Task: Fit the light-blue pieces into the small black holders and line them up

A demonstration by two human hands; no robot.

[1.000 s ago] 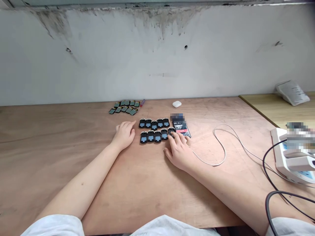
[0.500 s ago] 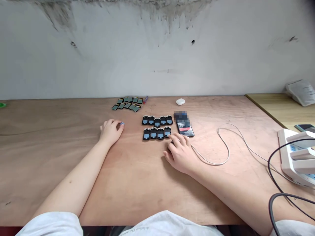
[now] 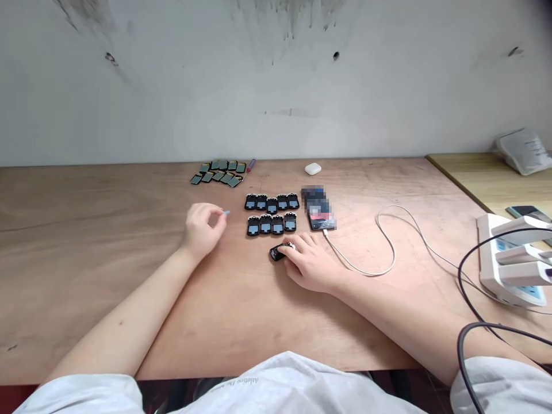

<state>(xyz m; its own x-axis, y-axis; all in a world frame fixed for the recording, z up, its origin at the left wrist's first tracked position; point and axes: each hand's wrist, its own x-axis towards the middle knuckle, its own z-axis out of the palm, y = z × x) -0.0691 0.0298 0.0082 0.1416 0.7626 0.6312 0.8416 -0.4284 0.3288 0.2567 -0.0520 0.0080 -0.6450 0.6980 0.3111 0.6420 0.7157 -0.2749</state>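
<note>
Between the thumb and finger of my left hand (image 3: 204,230) is a small light-blue piece (image 3: 226,213), raised off the tabletop on the left. My right hand (image 3: 311,261) grips a small black casing (image 3: 276,252) by its right end, with the fingers hiding part of it. Just beyond that casing, several similar black casings (image 3: 265,224) lie in two rows, each with a blue-grey patch inside. Further back on the left are several small circuit boards with grey-green screens (image 3: 218,176). A screwdriver (image 3: 250,166) rests beside them.
A phone (image 3: 318,208) with a white cable (image 3: 366,273) plugged in lies right of the casings. Behind it sits a white earbud case (image 3: 313,168). A white power strip (image 3: 487,253) and a black cable (image 3: 463,276) are at the right. The wall (image 3: 276,132) bounds the table's back.
My left hand has come to the right with the light-blue piece. My right hand has shifted slightly left, and the black casing now shows beyond its fingers. The whole view has shifted a little.
</note>
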